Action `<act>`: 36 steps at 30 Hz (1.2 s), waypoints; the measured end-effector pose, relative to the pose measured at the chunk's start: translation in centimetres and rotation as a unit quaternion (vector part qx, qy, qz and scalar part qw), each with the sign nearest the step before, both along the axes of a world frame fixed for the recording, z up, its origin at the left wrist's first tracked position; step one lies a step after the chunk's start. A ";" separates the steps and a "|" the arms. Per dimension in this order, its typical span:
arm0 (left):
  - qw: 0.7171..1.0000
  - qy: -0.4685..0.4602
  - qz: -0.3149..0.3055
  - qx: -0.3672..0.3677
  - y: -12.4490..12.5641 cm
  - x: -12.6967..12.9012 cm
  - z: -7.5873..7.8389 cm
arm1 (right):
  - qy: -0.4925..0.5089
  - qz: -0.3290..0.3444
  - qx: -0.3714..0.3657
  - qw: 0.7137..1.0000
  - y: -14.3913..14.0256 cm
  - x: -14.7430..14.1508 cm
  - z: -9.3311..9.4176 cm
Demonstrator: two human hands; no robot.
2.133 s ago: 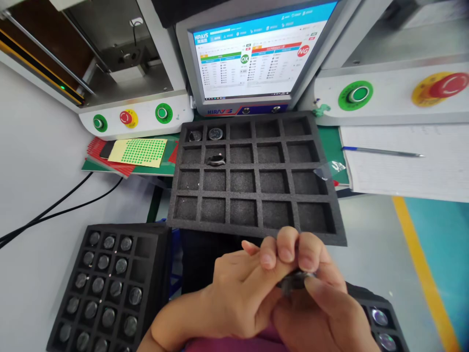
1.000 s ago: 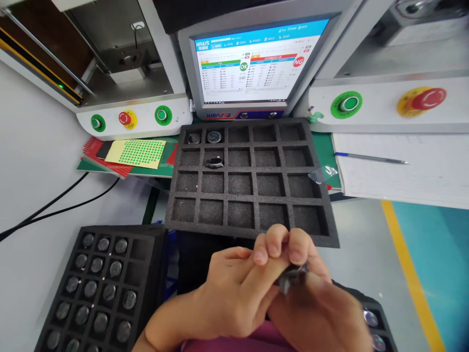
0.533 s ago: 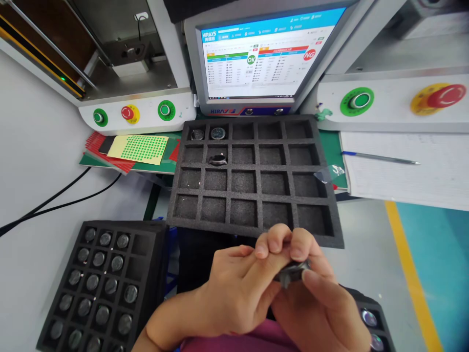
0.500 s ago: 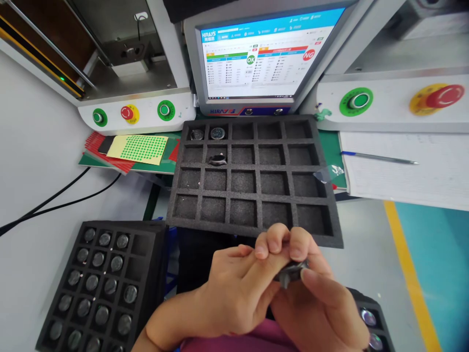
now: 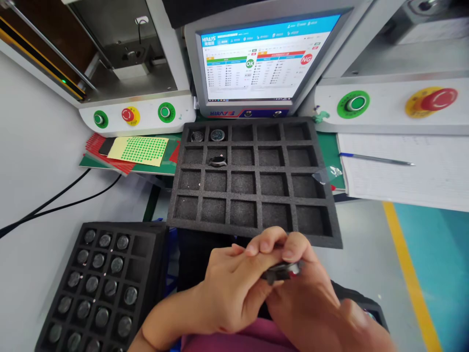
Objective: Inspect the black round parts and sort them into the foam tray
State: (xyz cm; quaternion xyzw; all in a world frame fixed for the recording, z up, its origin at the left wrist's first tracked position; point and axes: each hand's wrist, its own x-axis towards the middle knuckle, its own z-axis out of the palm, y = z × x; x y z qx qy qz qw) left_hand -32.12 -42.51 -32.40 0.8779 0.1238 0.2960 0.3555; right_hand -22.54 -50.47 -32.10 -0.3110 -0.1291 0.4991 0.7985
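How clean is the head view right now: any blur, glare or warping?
Head view: even, bright light; wide-angle bending at the edges; right hand smeared by motion at the lower right; the small dark part is soft; monitor text is too small to read; foam tray is sharp.

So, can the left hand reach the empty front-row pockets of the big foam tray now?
Probably yes. The left hand is just in front of the foam tray, and nothing lies between, but both it and the right hand hold a small dark part.
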 end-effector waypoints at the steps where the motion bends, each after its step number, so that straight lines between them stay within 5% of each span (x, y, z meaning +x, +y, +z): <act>1: 1.000 0.006 0.003 -0.013 0.0 -0.1 0.2 | -0.004 0.017 -0.003 1.000 0.0 0.1 0.1; 7: 0.996 -0.021 0.011 -0.090 -0.2 0.3 0.9 | -0.034 -0.028 0.015 0.999 0.6 -0.5 0.1; 13: 0.986 -0.089 -0.025 -0.136 -0.4 0.1 -0.4 | -0.167 -0.150 0.050 0.973 0.8 -2.1 -0.5; 18: 0.970 -0.089 -0.026 -0.223 -0.1 -0.2 -1.1 | -0.242 -0.165 0.023 0.956 0.8 -1.9 -0.4; 20: 0.923 -0.095 -0.073 -0.367 -0.3 -0.1 -1.5 | -0.281 -0.157 0.016 0.947 0.7 -1.4 -0.3; 23: 0.778 -0.078 -0.175 -0.598 -0.9 -0.2 -2.1 | -0.358 -0.142 0.054 0.922 0.5 -0.5 -0.2; 26: 0.669 -0.050 -0.177 -0.720 -1.5 -0.4 -2.6 | -0.406 -0.138 0.106 0.897 0.4 -0.2 -0.2; 33: 0.584 -0.050 -0.189 -0.788 -1.8 -0.3 -3.5 | -0.376 -0.174 0.085 0.906 0.8 -1.0 -1.1; 36: 0.602 -0.029 -0.181 -0.777 -1.5 -0.3 -3.7 | -0.371 -0.204 0.094 0.901 1.5 -1.5 -1.7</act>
